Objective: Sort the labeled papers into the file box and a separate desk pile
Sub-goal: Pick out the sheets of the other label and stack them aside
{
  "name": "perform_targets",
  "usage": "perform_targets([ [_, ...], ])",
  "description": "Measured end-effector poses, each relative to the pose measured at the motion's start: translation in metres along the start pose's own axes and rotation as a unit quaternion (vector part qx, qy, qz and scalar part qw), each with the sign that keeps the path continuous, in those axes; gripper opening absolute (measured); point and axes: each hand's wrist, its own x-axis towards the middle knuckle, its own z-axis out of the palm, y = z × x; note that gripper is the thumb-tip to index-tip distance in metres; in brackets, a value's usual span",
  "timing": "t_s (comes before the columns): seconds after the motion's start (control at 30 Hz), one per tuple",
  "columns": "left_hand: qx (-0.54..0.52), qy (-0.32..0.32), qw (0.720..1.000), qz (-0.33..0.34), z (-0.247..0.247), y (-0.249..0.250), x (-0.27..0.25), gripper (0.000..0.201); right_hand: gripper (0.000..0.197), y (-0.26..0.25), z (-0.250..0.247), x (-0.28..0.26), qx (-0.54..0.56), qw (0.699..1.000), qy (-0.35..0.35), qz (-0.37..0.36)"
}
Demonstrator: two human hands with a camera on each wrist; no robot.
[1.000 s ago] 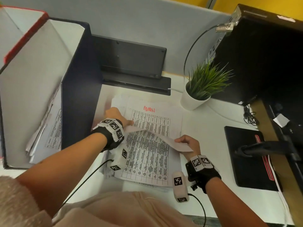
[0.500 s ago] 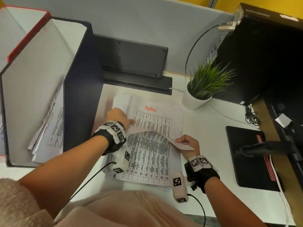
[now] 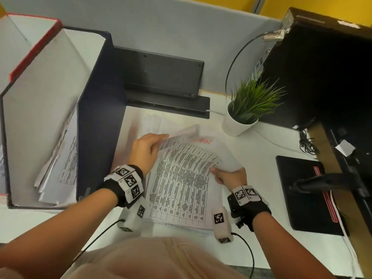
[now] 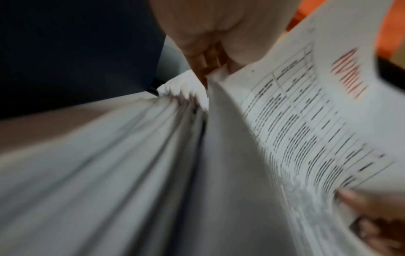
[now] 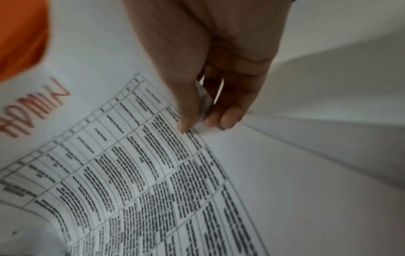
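1. Head view: a loose stack of printed papers [image 3: 177, 198] lies on the white desk [image 3: 259, 158], just right of the dark file box [image 3: 96, 117], which already holds slumped sheets. The top sheet [image 3: 185, 170], a printed table with a red handwritten label, is bowed up off the stack. The left hand [image 3: 144, 151] pinches its far left corner and the right hand [image 3: 229, 177] grips its right edge. A potted plant [image 3: 243, 113] stands well clear behind.

2. Left wrist view: the left hand [image 4: 210, 43] has fingers and thumb closed on the corner of the lifted top sheet [image 4: 306, 129]. Below it the edges of the stack [image 4: 131, 138] fan apart, blurred. I judge the paper very light and limp; it sags between the two grips, and neighbouring sheets could drag along.

3. Right wrist view: the right hand [image 5: 210, 69] nips the edge of the top sheet [image 5: 131, 173] between thumb and fingers, the red label [image 5: 32, 112] reading roughly "ADMIN". An edge or corner hold looks best to me, with two grips spread apart to keep the sheet flat. A hard pinch would crease it, and it may slip from smooth fingers.
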Motion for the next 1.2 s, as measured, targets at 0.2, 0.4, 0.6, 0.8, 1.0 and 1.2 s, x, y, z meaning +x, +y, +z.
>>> perform_targets([
  [0.2, -0.151, -0.029, 0.978, -0.142, -0.003, 0.008, 0.005, 0.023, 0.052, -0.010, 0.001, 0.002, 0.056, 0.998, -0.004, -0.026],
  [0.4, -0.216, -0.085, 0.950, -0.211, -0.008, 0.008, 0.017, 0.025, 0.012, -0.001, -0.002, 0.001, -0.025, 0.999, -0.007, -0.046],
  [0.6, -0.090, -0.048, 0.918, -0.384, -0.004, -0.002, 0.036, 0.034, 0.054, 0.013, -0.001, 0.000, 0.175, 0.984, 0.002, 0.010],
  [0.8, 0.130, -0.155, 0.911, -0.361, -0.001, -0.005, 0.040, 0.044, 0.055, 0.013, 0.001, 0.000, 0.200, 0.979, 0.009, 0.048],
  [1.0, 0.125, -0.104, 0.947, -0.278, 0.007, -0.005, 0.031, 0.048, 0.048, 0.015, -0.002, -0.004, 0.034, 0.997, 0.024, -0.058],
  [1.2, 0.097, -0.094, 0.978, -0.159, 0.005, 0.000, 0.020, 0.021, 0.043, 0.004, -0.003, 0.000, 0.200, 0.977, 0.018, 0.066],
])
